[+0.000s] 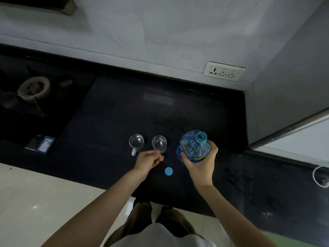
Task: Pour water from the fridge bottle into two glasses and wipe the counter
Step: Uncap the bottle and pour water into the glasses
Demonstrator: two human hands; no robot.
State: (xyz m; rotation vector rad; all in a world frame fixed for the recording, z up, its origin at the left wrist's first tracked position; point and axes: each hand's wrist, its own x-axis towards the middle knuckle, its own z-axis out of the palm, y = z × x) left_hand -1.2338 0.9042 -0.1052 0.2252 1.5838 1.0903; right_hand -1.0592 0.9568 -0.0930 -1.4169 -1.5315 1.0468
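A blue plastic water bottle (195,146) stands uncapped on the dark counter (110,111), and my right hand (200,162) grips its body from the near side. Its round blue cap (168,171) lies flat on the counter between my hands. Two clear glass mugs stand side by side to the left of the bottle: the left mug (136,142) with its handle facing me, and the right mug (159,144). My left hand (148,160) has its fingers pinched at the handle of the right mug, at its near side.
A gas stove burner (33,89) sits at the far left. A small blue box (42,144) lies left of the mugs. A wall socket (224,71) is on the tiled back wall. A white cable (320,177) lies at the right edge, below a grey panel.
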